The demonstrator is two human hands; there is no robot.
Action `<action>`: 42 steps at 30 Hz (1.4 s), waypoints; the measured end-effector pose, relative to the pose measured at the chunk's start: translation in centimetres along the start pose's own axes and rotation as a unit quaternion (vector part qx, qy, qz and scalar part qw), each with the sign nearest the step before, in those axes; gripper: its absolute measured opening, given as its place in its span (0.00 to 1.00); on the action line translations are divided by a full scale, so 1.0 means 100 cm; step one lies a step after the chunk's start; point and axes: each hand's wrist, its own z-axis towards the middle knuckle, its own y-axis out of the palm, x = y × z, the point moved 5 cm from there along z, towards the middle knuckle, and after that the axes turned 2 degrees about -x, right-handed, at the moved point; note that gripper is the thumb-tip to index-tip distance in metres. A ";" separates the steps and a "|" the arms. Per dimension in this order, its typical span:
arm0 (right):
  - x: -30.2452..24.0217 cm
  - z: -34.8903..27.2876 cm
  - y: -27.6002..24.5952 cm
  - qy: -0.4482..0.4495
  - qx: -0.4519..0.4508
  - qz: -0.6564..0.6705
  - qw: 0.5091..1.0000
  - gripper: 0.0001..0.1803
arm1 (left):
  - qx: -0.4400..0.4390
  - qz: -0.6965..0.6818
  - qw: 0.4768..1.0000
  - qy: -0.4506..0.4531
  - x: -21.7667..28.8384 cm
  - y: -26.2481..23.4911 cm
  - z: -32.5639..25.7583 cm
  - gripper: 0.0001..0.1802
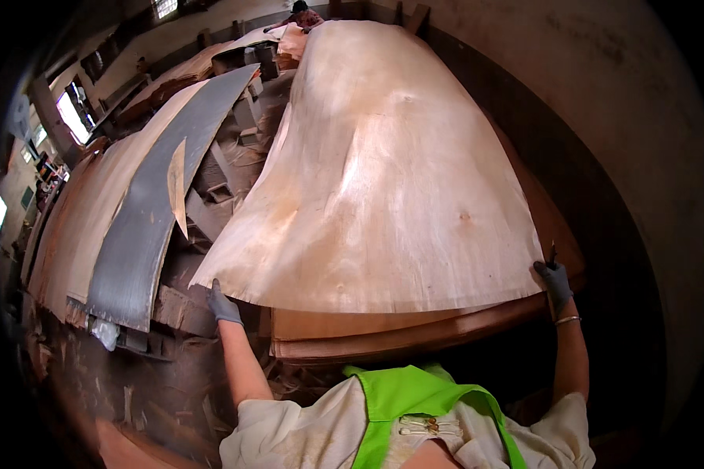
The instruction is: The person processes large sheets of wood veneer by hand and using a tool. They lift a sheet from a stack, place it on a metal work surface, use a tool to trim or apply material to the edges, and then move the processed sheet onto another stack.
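A wide, pale sheet of wood veneer [383, 203] stretches away from me, rippled and raised along its near edge. My left hand [224, 305], in a grey glove, is closed on its near left corner. At the near right corner my right hand [555, 283], also gloved, grips the edge. A thin dark object [553, 252] sticks up from the right hand; its kind is too small to tell. Below the raised edge lies a stack of reddish-brown veneer sheets [368, 338].
Another person [301, 16] is at the sheet's far end. On the left are a dark grey panel [145, 203] with a pointed veneer scrap [177, 187] on it, and more veneer sheets [78, 234]. Scraps litter the floor [133, 391]. A wall [602, 94] stands on the right.
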 end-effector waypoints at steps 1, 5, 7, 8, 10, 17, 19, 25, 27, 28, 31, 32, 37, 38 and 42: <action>0.005 0.011 -0.016 -0.009 -0.001 -0.014 1.000 0.11 | 0.005 0.015 1.000 0.009 0.006 0.019 -0.018 0.30; 0.000 0.056 -0.049 -0.014 -0.036 -0.085 0.996 0.15 | -0.065 0.097 0.985 0.124 0.007 0.002 -0.027 0.32; 0.007 0.067 -0.079 -0.012 -0.026 -0.100 0.995 0.16 | -0.013 0.105 0.989 0.102 -0.013 0.030 -0.052 0.33; 0.014 0.077 -0.098 -0.023 -0.022 -0.086 0.996 0.15 | -0.028 0.085 0.992 0.086 -0.022 0.057 -0.075 0.33; 0.026 0.094 -0.123 -0.016 0.008 -0.101 0.995 0.17 | -0.038 0.073 0.994 0.077 -0.020 0.097 -0.121 0.35; 0.018 0.129 -0.143 -0.001 -0.019 -0.301 0.953 0.25 | 0.038 0.072 0.993 0.090 -0.054 0.094 -0.157 0.34; 0.050 0.153 -0.171 -0.052 0.014 -0.335 0.941 0.23 | 0.029 0.068 0.994 0.081 -0.069 0.118 -0.174 0.34; 0.066 0.174 -0.136 -0.051 0.002 -0.494 0.868 0.20 | 0.067 0.065 0.991 0.098 -0.091 0.085 -0.211 0.32; 0.112 0.193 -0.173 -0.086 0.069 -0.553 0.826 0.21 | 0.079 0.071 0.992 0.064 -0.106 0.106 -0.236 0.32; 0.131 0.209 -0.183 -0.121 0.081 -0.503 0.852 0.21 | 0.062 0.058 0.996 0.039 -0.119 0.096 -0.234 0.31; 0.161 0.232 -0.193 -0.161 0.114 -0.413 0.889 0.20 | 0.042 0.021 0.998 -0.031 -0.147 0.074 -0.223 0.27; 0.163 0.233 -0.195 -0.136 0.128 -0.429 0.884 0.20 | 0.046 0.020 0.997 -0.057 -0.154 0.068 -0.214 0.26; 0.141 0.234 -0.166 -0.017 0.081 -0.544 0.835 0.19 | 0.102 0.165 0.977 -0.092 -0.190 0.025 -0.166 0.23; 0.143 0.235 -0.170 -0.011 0.077 -0.543 0.836 0.19 | 0.110 0.149 0.977 -0.100 -0.197 0.029 -0.169 0.23; 0.164 0.225 -0.195 -0.102 0.140 -0.483 0.858 0.20 | 0.133 0.107 0.978 -0.117 -0.222 0.029 -0.183 0.22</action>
